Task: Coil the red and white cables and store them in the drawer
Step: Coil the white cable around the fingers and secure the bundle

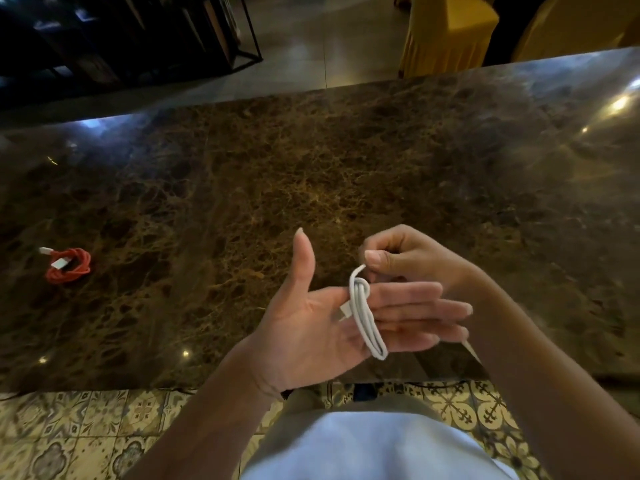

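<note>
Dark marble table [311,161] w/ red cable [69,266] – patterned floor tiles [86,427], yellow-draped chairs [446,29] beyond

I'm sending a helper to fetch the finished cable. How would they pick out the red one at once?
Start at the brown marble table and look to its left side, well away from the left hand and right hand. There the red cable lies in a small coil with white plugs. The white cable, by contrast, is wrapped round the left hand's fingers.
</note>
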The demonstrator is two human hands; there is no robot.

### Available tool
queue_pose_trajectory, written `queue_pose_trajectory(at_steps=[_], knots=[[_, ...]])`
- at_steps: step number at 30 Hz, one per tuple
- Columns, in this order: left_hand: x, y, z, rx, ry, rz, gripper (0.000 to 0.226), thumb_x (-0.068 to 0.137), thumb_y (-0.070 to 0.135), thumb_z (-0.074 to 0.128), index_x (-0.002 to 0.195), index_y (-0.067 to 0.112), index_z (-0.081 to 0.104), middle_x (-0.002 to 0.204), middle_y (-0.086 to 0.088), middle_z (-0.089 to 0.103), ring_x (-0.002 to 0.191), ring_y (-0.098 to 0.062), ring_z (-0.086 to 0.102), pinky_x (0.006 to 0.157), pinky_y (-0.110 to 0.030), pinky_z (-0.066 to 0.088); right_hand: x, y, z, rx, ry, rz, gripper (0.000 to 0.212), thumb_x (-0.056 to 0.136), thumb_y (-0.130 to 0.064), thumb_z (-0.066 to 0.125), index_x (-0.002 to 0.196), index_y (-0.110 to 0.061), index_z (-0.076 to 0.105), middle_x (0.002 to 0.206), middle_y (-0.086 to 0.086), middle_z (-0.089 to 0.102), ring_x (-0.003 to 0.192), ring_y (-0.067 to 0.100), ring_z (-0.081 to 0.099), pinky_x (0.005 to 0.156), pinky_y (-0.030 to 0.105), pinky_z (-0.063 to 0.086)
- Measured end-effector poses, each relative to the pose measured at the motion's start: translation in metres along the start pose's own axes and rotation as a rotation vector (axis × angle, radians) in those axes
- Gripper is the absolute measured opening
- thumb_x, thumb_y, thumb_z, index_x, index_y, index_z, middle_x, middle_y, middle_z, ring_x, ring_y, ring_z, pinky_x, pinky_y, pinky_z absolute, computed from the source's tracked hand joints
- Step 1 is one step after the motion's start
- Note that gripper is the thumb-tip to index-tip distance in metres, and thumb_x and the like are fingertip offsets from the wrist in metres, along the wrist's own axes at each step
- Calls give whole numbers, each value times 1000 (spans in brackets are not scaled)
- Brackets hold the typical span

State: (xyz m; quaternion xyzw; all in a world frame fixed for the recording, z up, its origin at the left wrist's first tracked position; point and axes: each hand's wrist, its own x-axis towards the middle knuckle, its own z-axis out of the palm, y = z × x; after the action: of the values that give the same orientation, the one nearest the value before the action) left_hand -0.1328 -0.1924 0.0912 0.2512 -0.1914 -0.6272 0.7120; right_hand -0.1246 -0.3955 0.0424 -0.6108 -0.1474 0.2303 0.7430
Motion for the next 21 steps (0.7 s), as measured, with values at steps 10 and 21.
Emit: queue_pose_trajectory(at_steps=[10, 21], knots=[[3, 16, -3, 19, 79, 170, 133, 78, 93, 19, 158, -13, 19, 166, -37, 18, 157, -49, 15, 130, -49, 15, -10, 43, 49, 86, 260, 126, 23, 96, -9, 56, 74, -9, 59, 61, 2, 46, 55, 18, 40, 54, 22, 37], [4, 38, -1, 41, 163, 347, 120, 85, 85, 18, 159, -10, 19, 166, -33, 23, 157, -45, 19, 130, -47, 13, -17, 30, 44, 167, 336, -11, 32, 96, -46, 69, 82, -17, 73, 60, 3, 40, 46, 12, 34, 43, 25, 31]])
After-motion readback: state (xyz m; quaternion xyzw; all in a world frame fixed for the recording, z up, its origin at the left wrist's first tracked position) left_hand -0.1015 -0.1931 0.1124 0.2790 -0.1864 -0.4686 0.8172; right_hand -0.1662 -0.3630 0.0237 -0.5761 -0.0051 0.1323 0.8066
